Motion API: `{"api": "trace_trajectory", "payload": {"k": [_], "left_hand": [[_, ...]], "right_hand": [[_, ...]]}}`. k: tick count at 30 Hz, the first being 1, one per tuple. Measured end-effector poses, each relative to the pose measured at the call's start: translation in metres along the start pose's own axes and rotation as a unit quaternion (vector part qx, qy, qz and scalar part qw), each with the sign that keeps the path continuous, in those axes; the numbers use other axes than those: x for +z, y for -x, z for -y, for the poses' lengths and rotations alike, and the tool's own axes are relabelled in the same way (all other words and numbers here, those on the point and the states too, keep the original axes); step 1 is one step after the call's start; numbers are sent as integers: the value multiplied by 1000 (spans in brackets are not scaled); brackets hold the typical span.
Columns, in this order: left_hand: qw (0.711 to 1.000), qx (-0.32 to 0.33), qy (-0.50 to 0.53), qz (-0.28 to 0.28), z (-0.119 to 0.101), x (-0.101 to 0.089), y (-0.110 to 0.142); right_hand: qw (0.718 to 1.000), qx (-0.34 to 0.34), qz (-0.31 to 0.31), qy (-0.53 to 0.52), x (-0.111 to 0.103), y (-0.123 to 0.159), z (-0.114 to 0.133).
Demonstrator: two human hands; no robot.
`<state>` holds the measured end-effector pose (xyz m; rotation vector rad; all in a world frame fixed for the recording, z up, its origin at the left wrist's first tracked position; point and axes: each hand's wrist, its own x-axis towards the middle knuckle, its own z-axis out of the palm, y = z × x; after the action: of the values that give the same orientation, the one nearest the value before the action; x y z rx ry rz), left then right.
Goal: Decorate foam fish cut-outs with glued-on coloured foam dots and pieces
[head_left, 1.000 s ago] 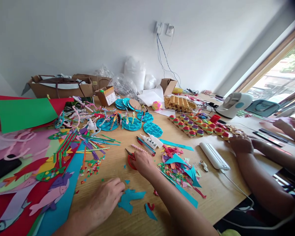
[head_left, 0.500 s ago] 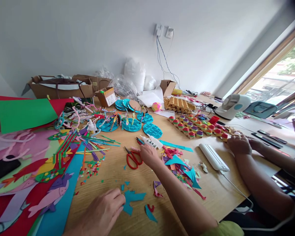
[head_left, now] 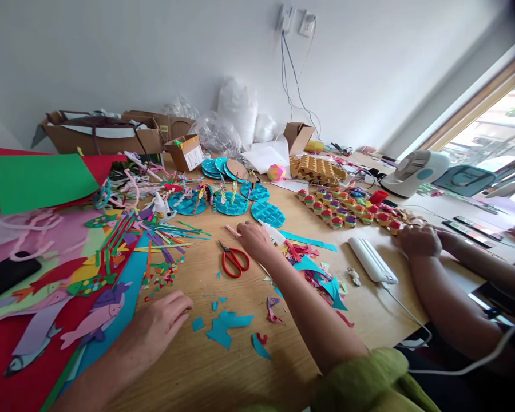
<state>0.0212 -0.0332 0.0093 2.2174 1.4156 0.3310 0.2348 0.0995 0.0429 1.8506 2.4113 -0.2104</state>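
My left hand (head_left: 157, 320) hovers over the table, fingers loosely bent, with nothing visible in them. Turquoise paper scraps (head_left: 227, 329) lie to its right, a small square scrap (head_left: 198, 324) being nearest. My right hand (head_left: 255, 239) is closed farther out, and a pink twisted stick (head_left: 232, 230) pokes out at its fingertips; the rest of it is under the hand. Just behind that hand lies a white glue bottle (head_left: 273, 233), partly covered. Red-handled scissors (head_left: 235, 262) rest on the wood below my right fingers.
Turquoise discs (head_left: 268, 213) lie beyond my right hand. Colourful paper fish (head_left: 95, 315) and paper sheets cover the left side. At right are a painted egg carton (head_left: 339, 216), a white device (head_left: 372, 260) with a cable, and another person's arm (head_left: 446, 294).
My left hand has drawn back leftward from the turquoise scraps, and a square scrap now shows apart. My right hand moved slightly away and left, the pink stick shifting with it. The view tilted down.
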Motion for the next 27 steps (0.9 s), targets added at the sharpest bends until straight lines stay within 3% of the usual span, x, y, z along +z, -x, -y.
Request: {"api": "trace_trajectory", "payload": {"k": [5,8,12,17,27], "left_hand": [[997,-20,-19,71,1,4,-5],[995,-21,-14,92,-4,10,-11],[996,-15,-12,92,-9,13,-18],[997,-8,-16,77,-11,9,-14],[998,22,55,-38,-6,14,-3]], "right_hand": [[988,-132,66,-42,9,62,5],[986,-138,76,-52,27,82,7],[989,-117,69,-52,44,85,17],[990,-114,73,-36,47,79,31],[990,-107,96,-6,46,76,38]]}}
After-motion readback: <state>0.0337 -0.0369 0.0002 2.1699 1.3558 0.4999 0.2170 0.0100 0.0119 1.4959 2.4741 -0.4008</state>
